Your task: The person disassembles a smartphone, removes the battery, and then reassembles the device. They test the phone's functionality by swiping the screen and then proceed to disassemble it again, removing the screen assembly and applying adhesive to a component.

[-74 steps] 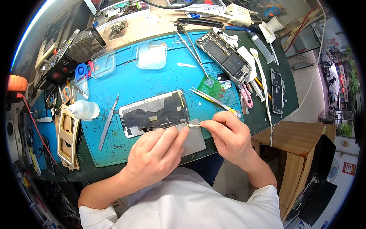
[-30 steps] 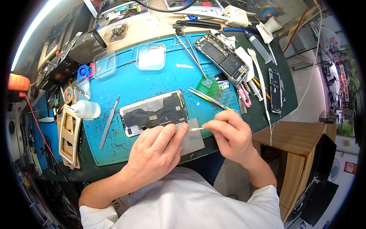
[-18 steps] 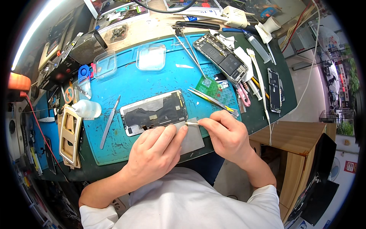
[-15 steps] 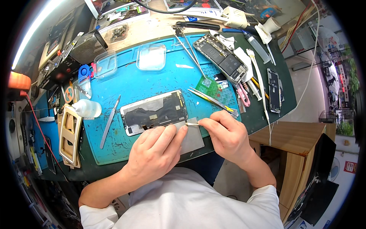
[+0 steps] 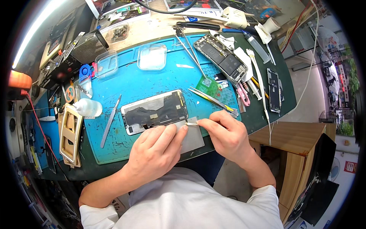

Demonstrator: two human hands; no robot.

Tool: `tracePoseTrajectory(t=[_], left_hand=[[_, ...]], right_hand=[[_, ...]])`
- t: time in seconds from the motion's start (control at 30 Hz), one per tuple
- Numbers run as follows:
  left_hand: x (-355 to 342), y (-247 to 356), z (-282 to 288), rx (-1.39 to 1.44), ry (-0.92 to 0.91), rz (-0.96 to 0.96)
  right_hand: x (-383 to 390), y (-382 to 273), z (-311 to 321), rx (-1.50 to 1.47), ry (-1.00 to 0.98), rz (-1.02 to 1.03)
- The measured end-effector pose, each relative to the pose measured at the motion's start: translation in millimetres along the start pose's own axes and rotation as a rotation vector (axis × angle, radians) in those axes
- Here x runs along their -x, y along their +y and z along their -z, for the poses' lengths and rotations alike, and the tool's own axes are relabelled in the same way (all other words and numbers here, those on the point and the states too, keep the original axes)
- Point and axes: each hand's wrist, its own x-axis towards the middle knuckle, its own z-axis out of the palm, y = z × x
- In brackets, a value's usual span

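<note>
A phone screen assembly (image 5: pixel 154 114), its dark back upward in a white frame, lies at the middle of the mat. My left hand (image 5: pixel 156 147) is closed at its near edge, fingers bent and pressed together; the thumb and whatever they grip are hidden. My right hand (image 5: pixel 227 133) pinches a thin white stick that looks like a cotton swab (image 5: pixel 192 124). The stick points left, its tip close to my left index fingertip by the screen's near right corner. Under both hands is a flat grey plate (image 5: pixel 194 139).
On the blue mat (image 5: pixel 141 80) are a scalpel-like knife (image 5: pixel 110 122), tweezers (image 5: pixel 213 101) and two clear boxes (image 5: pixel 151 57). An opened phone (image 5: pixel 221 57) lies far right, by a syringe (image 5: pixel 257 47). At left stand a white bottle (image 5: pixel 87 108) and a gold frame (image 5: pixel 70 133).
My right hand and the white stick have shifted very slightly to the left. My left hand and the screen assembly look the same.
</note>
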Motion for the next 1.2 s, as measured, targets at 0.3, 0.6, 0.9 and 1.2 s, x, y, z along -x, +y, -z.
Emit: tracePoseTrajectory(t=[0.3, 0.6, 0.9, 1.2], left_hand=[[-1, -3, 1, -0.019, 0.046, -0.050], [1, 0, -1, 0.012, 0.064, -0.013], [6, -3, 0, 0.070, 0.229, -0.103], [55, 10, 21, 0.139, 0.249, -0.225]], right_hand=[[1, 1, -1, 0.013, 0.009, 0.018], [4, 1, 2, -0.024, 0.001, 0.011], [24, 10, 34, -0.388, 0.294, -0.377], [19, 22, 28, 0.413, 0.385, -0.279]])
